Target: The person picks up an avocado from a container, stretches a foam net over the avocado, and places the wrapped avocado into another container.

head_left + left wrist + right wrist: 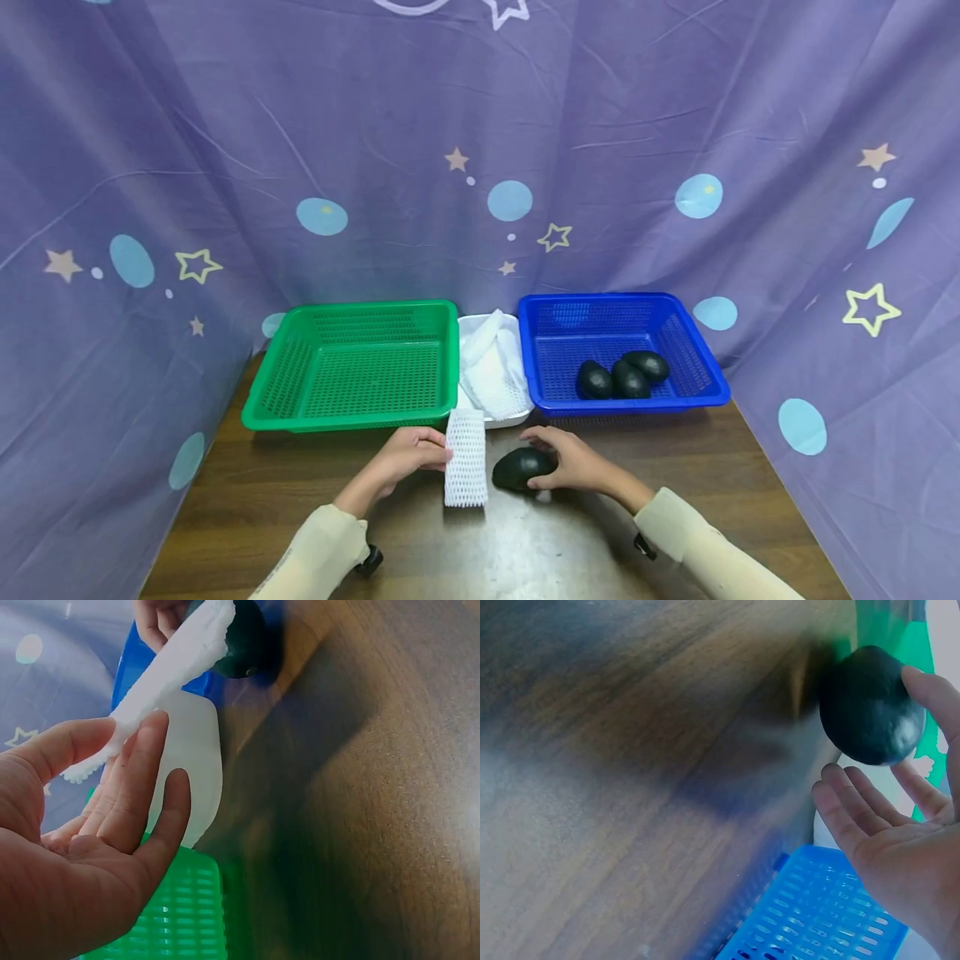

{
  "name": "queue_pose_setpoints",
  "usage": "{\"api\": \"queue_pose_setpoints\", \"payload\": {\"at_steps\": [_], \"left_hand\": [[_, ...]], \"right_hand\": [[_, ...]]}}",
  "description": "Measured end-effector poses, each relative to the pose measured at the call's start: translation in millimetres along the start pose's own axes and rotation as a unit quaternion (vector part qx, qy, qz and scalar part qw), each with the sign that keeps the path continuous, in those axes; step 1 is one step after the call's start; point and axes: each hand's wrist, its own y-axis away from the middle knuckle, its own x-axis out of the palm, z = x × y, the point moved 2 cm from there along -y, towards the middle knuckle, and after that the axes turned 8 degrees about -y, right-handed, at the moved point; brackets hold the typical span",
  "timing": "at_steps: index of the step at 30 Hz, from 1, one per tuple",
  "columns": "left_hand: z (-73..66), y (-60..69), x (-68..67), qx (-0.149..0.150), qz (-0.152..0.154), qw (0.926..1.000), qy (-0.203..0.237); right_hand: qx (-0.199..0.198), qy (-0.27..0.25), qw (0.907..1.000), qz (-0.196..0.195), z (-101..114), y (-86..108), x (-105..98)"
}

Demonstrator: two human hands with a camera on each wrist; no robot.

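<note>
Between thumb and fingers, my left hand (411, 454) pinches a white foam net sleeve (466, 458) by its side edge. The sleeve looks flat and hangs upright in front of the white tray; the left wrist view shows the same foam net (169, 671) edge-on. My right hand (573, 461) holds a dark avocado (522, 469) between thumb and fingertips, just right of the sleeve and apart from it. In the right wrist view the avocado (871, 705) appears rounded end first, with the other fingers spread below it.
At the back left stands a green basket (348, 421) with nothing visible in it. A white tray (510, 422) holding more foam nets sits in the middle. To the right, a blue basket (555, 354) contains three avocados (630, 379). A purple curtain (420, 108) hangs behind the wooden table (540, 558).
</note>
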Motion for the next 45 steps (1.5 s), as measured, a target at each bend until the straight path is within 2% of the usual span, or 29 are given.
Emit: {"api": "queue_pose_setpoints", "payload": {"at_steps": [4, 9, 13, 21, 28, 35, 45], "left_hand": [[-1.7, -1.7, 1.5, -0.015, 0.006, 0.9998, 0.013], [-0.3, -4.4, 3.0, -0.049, 0.019, 0.998, 0.034], [-0.5, -4.7, 3.9, -0.065, 0.018, 0.9973, 0.031], [1.9, -4.0, 5.8, -0.07, 0.012, 0.9968, 0.038], [12.8, -1.5, 13.4, -0.084, 0.006, 0.9951, 0.051], [21.6, -4.1, 23.5, -0.093, -0.012, 0.9941, 0.054], [23.0, -3.7, 29.6, -0.093, -0.025, 0.994, 0.052]], "right_hand": [[-0.007, -0.005, 1.0, 0.002, 3, -0.5, -2], [-0.015, 0.005, 0.9999, 0.0, 4, -1.0, -5], [-0.018, 0.01, 0.9998, -0.004, 6, -0.9, -7], [-0.012, 0.01, 0.9999, 0.005, 8, 0.1, -7], [0.006, 0.017, 0.9997, 0.017, 7, 6.3, 0], [0.001, 0.016, 0.9997, 0.016, 4, 11.0, 5], [0.002, 0.008, 0.9998, 0.02, 6, 12.4, 8]]}}
